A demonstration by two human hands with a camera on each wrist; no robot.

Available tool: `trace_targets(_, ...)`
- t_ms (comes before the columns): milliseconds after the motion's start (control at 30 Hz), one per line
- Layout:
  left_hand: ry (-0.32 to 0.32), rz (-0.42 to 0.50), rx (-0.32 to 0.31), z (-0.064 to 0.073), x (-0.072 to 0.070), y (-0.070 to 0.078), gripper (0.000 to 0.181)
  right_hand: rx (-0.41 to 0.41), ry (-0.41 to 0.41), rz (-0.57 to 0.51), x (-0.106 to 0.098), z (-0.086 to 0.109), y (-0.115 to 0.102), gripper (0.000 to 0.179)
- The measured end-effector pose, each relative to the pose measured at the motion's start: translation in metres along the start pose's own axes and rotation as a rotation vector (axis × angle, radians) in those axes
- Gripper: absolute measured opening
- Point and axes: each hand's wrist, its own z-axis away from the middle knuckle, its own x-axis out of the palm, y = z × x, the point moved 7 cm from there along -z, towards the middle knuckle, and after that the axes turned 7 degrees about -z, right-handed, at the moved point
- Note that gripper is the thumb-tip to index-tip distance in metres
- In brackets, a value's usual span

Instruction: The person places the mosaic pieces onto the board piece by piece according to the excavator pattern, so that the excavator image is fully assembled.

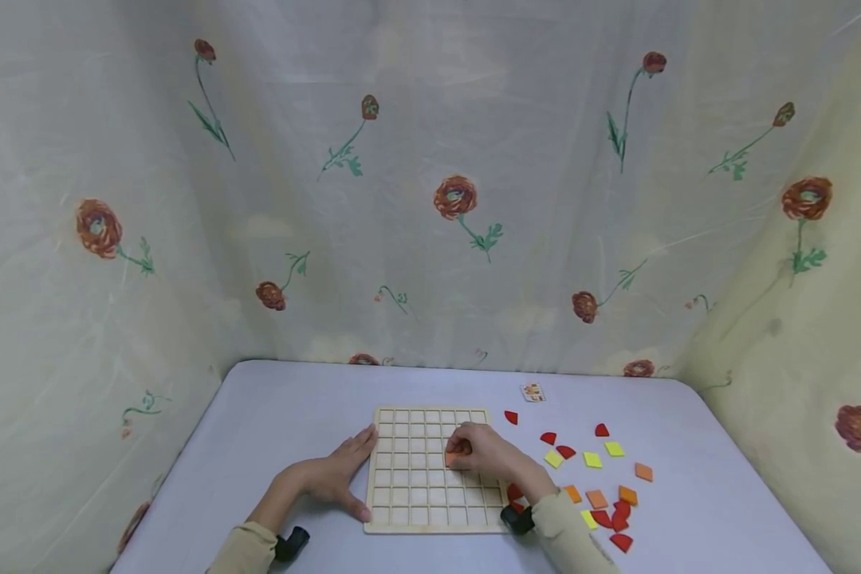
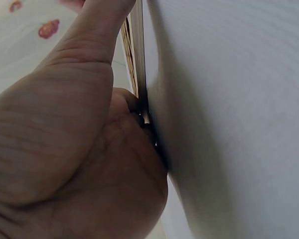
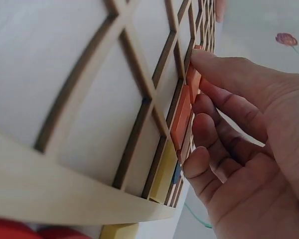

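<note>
A pale wooden grid board (image 1: 399,514) lies on the table. My left hand (image 1: 330,476) rests at its left side, thumb and fingers spread along the edge; the left wrist view shows this hand (image 2: 89,144) low beside the board's side. Over the right half of the grid, my right hand (image 1: 484,448) pinches an orange square tile (image 1: 452,459). In the right wrist view the thumb and index finger hold that orange tile (image 3: 194,79) at a cell. Another orange tile and a yellow tile (image 3: 163,172) sit in cells nearer that camera.
Right of the board lie scattered red quarter-circle pieces (image 1: 548,438), yellow squares (image 1: 592,460) and orange squares (image 1: 596,499). A small printed card (image 1: 533,392) lies behind them. Flowered curtains (image 1: 402,223) enclose the white table (image 1: 294,406) at the back and sides.
</note>
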Motion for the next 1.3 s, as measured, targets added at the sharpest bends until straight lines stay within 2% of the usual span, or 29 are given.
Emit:
trace_targets(167,0.000,-0.005,0.007,0.000,-0.001,0.001,0.132,0.006,-0.013,0.017,0.001,0.001,-0.002,0.009)
trace_targets(267,0.010,-0.013,0.022,0.001,-0.001,0.002,0.132,-0.004,0.003,0.037,-0.001,0.005,-0.003,0.016)
trace_targets(433,0.009,-0.012,0.016,0.002,-0.002,0.002,0.132,0.029,0.038,-0.016,-0.014,0.024,0.004,0.030)
trace_targets(567,0.005,-0.008,0.007,0.001,-0.002,0.002,0.132,0.122,0.026,-0.095,-0.027,0.049,0.019,0.028)
trace_targets(667,0.004,-0.009,0.010,0.001,-0.002,0.003,0.131,0.236,0.021,-0.147,-0.038,0.072,0.036,0.029)
trace_targets(767,0.002,-0.010,0.009,0.001,-0.002,0.003,0.132,0.342,0.038,-0.165,-0.050,0.095,0.056,0.034)
trace_targets(833,0.003,-0.011,0.010,0.001,-0.002,0.002,0.132,0.377,0.049,-0.140,-0.058,0.110,0.068,0.036)
trace_targets(933,0.004,-0.005,0.010,0.002,-0.001,0.002,0.132,0.393,0.064,-0.102,-0.066,0.127,0.086,0.039)
trace_targets(1033,0.009,-0.002,0.020,0.002,-0.001,0.002,0.131,0.385,0.061,-0.109,-0.071,0.139,0.096,0.040)
trace_targets(1167,0.013,-0.008,0.027,0.001,-0.001,0.002,0.131,0.371,0.056,-0.154,-0.072,0.146,0.102,0.039)
trace_targets(1300,0.011,-0.010,0.026,-0.001,0.000,0.000,0.133,0.372,0.071,-0.148,-0.072,0.146,0.103,0.033)
